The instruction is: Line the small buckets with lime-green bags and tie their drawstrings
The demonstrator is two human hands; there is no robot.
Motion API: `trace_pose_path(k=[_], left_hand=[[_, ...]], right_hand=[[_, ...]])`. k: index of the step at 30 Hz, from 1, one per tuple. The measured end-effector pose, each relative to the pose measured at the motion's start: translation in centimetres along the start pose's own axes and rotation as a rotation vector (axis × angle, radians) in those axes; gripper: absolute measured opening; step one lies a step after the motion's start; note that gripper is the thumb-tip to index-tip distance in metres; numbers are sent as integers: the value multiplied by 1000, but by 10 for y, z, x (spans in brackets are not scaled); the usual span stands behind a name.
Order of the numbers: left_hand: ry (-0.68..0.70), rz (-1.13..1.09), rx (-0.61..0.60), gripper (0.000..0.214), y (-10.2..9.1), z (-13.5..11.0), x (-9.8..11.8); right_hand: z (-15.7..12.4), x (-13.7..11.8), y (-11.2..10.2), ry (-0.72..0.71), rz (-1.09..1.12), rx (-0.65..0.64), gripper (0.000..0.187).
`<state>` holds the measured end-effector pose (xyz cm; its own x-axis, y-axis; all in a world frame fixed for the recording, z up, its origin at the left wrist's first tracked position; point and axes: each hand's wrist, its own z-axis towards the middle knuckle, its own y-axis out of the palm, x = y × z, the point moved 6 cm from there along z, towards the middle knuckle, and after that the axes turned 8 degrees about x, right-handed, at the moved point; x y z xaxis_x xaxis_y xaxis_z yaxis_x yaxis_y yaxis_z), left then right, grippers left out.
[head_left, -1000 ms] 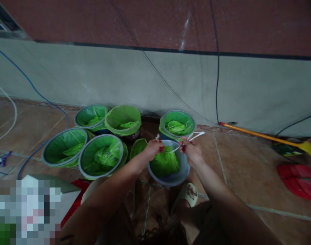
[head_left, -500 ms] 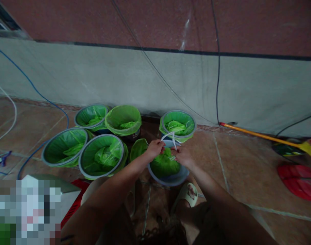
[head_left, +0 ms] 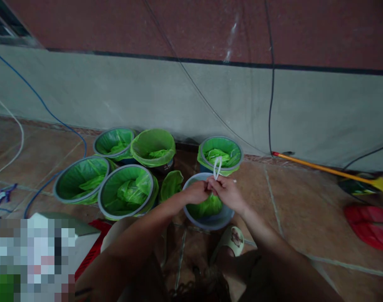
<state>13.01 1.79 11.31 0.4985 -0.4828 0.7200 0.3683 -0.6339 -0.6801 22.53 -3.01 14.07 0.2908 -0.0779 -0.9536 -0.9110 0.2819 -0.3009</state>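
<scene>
Single head-worn view, forward and down

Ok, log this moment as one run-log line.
left hand: against right hand, grip hidden | right hand: pinching white cord, loop up | green bag: beneath hands, inside bluish container | lined bins: leftward, one behind container

A wall (head_left: pixel 131 92), maroon above and grey below, crosses the upper frame, with a barred window (head_left: pixel 4 25) at upper left. A black cable (head_left: pixel 271 105) hangs right of centre. A blue hose (head_left: pixel 51 115) curves at left. On the tiled floor (head_left: pixel 304 209) at right are an orange pole (head_left: pixel 323 164) and a red object (head_left: pixel 367 226).
</scene>
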Motion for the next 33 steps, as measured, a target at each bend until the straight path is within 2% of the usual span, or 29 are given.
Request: trace_pose_path(k=[5, 8, 12, 14, 18, 22, 27, 33], left_hand=[[109, 10, -93, 21, 6, -4, 12], [74, -56, -63, 23, 9, -2, 7], [-20, -101, -49, 30, 11, 1, -6], [-37, -128, 10, 31, 7, 4, -9], [-24, -200, 140, 28, -4, 8, -11], [-77, -244, 206, 32, -10, 7, -13], [-138, -187, 162, 36, -12, 4, -14], [-186, -262, 149, 26, -8, 8, -22]], right_hand=[[1, -2, -3, 18, 89, 38, 36], [3, -1, -3, 48, 10, 35, 40], [7, 12, -15, 113, -181, 108, 40], [8, 22, -17, 144, -259, 64, 37], [5, 39, -11, 137, -299, -121, 38], [7, 43, -17, 83, -325, -97, 28], [9, 47, -25, 124, -279, -99, 19], [0, 47, -17, 226, -246, -217, 20]])
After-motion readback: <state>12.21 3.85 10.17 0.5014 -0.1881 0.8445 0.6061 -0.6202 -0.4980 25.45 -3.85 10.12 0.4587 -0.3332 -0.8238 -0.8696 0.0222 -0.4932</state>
